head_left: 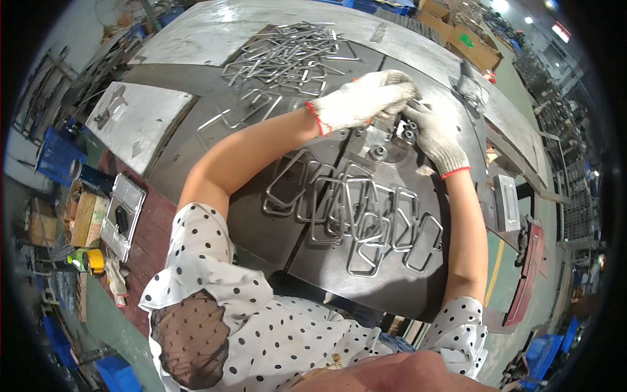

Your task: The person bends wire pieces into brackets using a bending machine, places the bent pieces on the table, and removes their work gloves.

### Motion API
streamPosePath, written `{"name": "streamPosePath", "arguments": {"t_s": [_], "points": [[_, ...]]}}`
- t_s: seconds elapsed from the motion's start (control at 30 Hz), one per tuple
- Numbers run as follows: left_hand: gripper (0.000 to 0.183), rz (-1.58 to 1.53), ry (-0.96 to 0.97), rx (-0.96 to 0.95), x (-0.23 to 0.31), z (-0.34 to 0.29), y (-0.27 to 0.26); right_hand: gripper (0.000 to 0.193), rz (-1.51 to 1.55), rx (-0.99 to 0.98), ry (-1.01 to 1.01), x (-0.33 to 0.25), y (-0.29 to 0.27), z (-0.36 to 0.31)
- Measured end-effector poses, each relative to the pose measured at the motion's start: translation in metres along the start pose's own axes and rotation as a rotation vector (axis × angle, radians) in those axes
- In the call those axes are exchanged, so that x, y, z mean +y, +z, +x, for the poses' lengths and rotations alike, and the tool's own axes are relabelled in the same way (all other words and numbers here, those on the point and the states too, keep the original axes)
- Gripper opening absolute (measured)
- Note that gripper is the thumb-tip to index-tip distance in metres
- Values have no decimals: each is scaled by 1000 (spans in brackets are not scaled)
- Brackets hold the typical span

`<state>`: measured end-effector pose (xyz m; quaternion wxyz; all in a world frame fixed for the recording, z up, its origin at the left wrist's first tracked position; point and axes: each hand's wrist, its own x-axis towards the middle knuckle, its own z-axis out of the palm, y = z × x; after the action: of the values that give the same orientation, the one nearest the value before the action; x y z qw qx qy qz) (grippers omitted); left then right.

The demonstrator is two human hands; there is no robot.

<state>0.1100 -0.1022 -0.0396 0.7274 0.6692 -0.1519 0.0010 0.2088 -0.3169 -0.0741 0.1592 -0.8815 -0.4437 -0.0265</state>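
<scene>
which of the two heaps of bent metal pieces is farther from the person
The dense, tangled heap beyond the left forearm; the looser heap lies between that and the right forearm.

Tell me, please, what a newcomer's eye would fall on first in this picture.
Probably the white-gloved left hand and right hand, close together beside a small metal fixture. Next, perhaps, the bent metal frames scattered over the dark tabletop, nearer the body. Beyond them, farther across and left of the hands, a tangled heap of metal rods stands out.
</scene>
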Motion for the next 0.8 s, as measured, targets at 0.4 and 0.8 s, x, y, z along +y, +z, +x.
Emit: {"name": "streamPosePath", "arguments": {"t_s": [0.4, 0.8], "points": [[41, 1389, -71, 106, 110, -90, -140, 48, -122, 96, -136, 8, 5, 2], [42, 1372, -783, 401, 85, -232, -169, 49, -121, 100, -148, 5, 3, 2]]}}
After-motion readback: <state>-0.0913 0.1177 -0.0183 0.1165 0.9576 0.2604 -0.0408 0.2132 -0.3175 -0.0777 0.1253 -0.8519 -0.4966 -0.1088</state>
